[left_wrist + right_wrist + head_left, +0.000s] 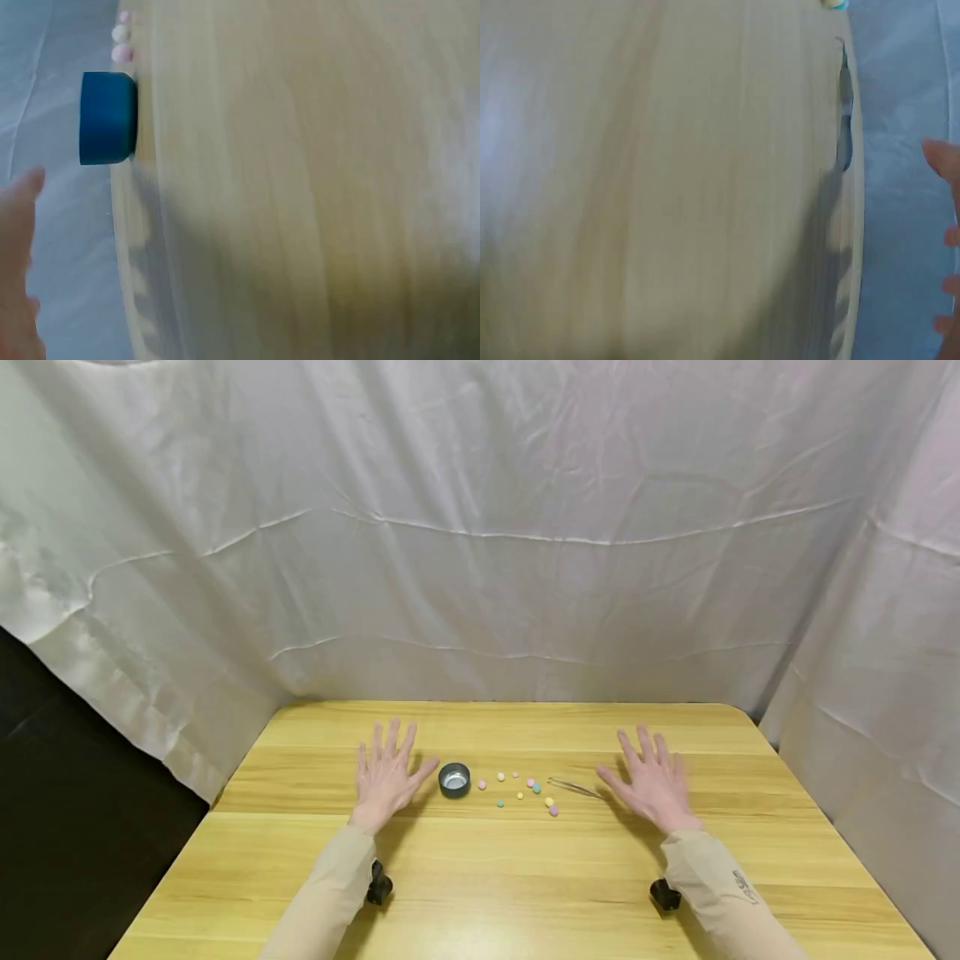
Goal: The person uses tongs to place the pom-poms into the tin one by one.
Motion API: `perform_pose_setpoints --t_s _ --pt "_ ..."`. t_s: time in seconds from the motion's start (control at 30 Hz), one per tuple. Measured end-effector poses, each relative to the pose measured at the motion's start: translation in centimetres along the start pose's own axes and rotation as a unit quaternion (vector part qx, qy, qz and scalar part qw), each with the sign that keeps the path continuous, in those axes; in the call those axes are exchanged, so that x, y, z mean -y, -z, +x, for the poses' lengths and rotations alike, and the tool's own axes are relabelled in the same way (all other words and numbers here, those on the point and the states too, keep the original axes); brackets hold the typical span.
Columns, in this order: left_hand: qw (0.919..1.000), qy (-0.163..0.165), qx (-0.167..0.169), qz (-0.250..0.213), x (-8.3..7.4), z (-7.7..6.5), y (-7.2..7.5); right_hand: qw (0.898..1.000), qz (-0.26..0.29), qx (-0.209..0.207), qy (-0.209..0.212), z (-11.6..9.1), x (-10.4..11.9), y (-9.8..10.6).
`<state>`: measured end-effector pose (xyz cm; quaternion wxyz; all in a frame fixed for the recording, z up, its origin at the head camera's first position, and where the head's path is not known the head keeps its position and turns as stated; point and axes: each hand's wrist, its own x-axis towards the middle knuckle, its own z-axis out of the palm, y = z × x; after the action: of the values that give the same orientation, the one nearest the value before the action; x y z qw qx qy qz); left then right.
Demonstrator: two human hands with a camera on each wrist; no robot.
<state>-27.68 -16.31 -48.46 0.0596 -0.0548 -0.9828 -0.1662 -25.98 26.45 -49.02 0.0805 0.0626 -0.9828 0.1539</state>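
Observation:
My left hand (385,783) is spread over the table, fingers straight and thumb pointing at a small dark round bowl (454,780). In the left wrist view that bowl (109,118) shows from the side as a blue-green cup shape. Right of it lie several small pastel balls, among them a pink ball (482,785), a yellow ball (520,796) and a purple ball (553,811). Metal tweezers (576,788) rest beyond the balls, closest to my right hand (651,783), whose fingers are spread and hold nothing. The tweezers (845,112) lie flat in the right wrist view.
The wooden table (480,877) ends at a far edge before a grey-white curtain (480,593), which also hangs along the right side. Black material (82,793) stands at the left. A dark wrist camera (379,885) is strapped under the left sleeve, another (665,895) under the right.

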Motion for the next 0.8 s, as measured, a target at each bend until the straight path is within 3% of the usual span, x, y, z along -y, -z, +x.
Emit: perform_pose_setpoints --t_s 0.1,0.2,0.27,0.53,0.8 --pt "0.9925 -0.033 0.034 -0.113 -0.2 -0.1 -0.1 0.997 0.06 0.004 0.038 0.3 0.5 -0.5" --pt "0.9685 -0.054 0.078 -0.23 -0.4 -0.2 -0.5 0.992 0.107 0.009 0.073 0.5 1.1 -1.1" --pt "0.9541 -0.059 0.097 -0.277 -0.6 -0.3 -0.8 0.989 0.119 0.014 0.088 0.7 1.5 -1.5" --pt "0.9273 -0.069 0.118 -0.348 -0.8 -0.3 -2.1 0.983 0.149 0.045 0.099 1.3 2.4 -2.6" --pt "0.9159 -0.101 0.105 -0.374 -0.9 -0.2 -3.0 0.976 0.186 0.062 0.097 1.8 2.7 -3.2"
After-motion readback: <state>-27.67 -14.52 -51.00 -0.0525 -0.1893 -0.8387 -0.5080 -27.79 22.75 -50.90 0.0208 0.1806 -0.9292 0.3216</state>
